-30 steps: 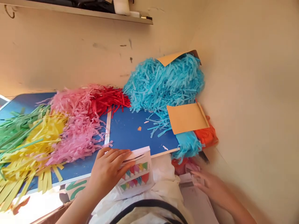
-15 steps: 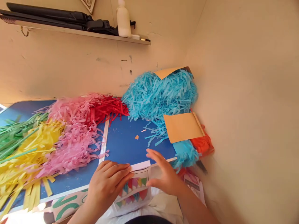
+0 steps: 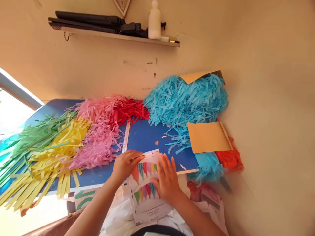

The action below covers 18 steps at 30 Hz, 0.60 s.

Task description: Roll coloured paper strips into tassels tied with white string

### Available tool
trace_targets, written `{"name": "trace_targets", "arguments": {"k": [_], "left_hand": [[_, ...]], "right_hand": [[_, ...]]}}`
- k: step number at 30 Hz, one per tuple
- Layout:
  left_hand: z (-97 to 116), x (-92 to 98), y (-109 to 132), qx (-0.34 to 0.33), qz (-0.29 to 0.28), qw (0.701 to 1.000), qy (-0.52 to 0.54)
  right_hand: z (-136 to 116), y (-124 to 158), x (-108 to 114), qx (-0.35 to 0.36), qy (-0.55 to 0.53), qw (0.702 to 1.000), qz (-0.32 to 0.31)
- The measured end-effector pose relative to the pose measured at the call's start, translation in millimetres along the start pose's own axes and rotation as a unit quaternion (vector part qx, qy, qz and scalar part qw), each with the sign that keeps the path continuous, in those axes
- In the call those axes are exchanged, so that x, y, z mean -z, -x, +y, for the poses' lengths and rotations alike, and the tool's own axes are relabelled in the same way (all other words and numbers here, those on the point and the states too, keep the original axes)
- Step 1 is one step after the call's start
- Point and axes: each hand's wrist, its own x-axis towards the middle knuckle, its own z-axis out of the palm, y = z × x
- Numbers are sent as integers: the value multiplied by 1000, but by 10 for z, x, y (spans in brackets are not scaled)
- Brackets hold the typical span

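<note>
A white printed box [image 3: 147, 209] with pictures of colourful tassel garlands stands tilted at the table's front edge, close to my body. My left hand [image 3: 126, 165] is closed on its upper left corner, thumb in front and fingers along the top flap. Against the box's upper right side lies my right hand [image 3: 167, 178], with its fingers stretched out and its thumb apart over the printed front. Beyond both hands is the blue table [image 3: 140, 139], with small paper scraps on it.
Blue tassels [image 3: 187, 101] pile up at the back right, with a brown card [image 3: 209, 137] in front. Orange tassels [image 3: 230, 159] lie beside it. Pink [image 3: 98, 144], red [image 3: 130, 111], yellow [image 3: 66, 137] and green tassels [image 3: 49, 131] spread leftward. A wall shelf [image 3: 123, 37] holds a bottle [image 3: 154, 23].
The box has come up higher, showing more of its front. My right hand has gone from hovering beside it to lying against it. The view has shifted left.
</note>
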Motion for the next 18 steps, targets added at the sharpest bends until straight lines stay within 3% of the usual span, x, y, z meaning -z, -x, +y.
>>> {"name": "trace_targets", "arguments": {"k": [3, 7, 13, 18], "left_hand": [[-112, -83, -89, 53, -39, 998, 10], [-157, -115, -130, 64, -55, 996, 7], [-164, -124, -96, 72, -60, 996, 6], [-161, -153, -103, 54, -51, 997, 5]], "right_hand": [[-113, 64, -46, 89, 76, 987, -114], [-185, 64, -113, 92, 110, 973, -183], [-160, 26, -150, 62, 89, 967, -231], [-346, 52, -140, 33, 13, 979, -199]]}}
